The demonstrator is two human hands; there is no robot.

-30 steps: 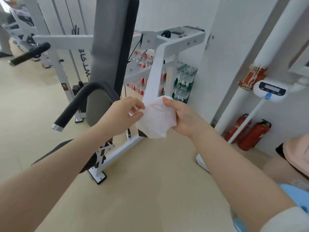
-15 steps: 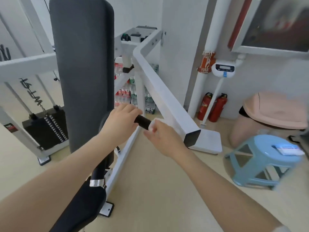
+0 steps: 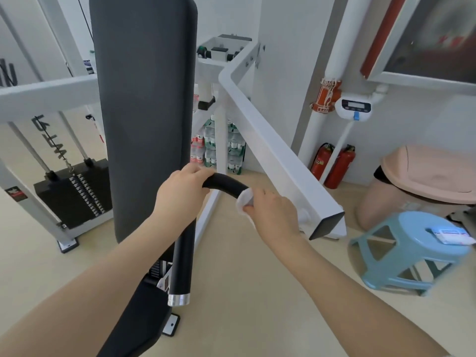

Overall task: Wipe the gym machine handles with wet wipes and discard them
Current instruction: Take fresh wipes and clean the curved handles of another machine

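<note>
Left hand point(image 3: 180, 195) curls round the bend of the black handle point(image 3: 225, 185), right hand point(image 3: 273, 215) clamps the white wipe point(image 3: 244, 203) around it further along, beside the white frame point(image 3: 278, 161).

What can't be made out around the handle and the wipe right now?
Head view only:
- Handle: the stretches under the left hand and under the wipe are covered.
- Wipe: mostly bunched inside the right hand; dirt can't be judged.
- Packet on the stool: label blurred.
- Bin: cut off by the right edge.
</note>
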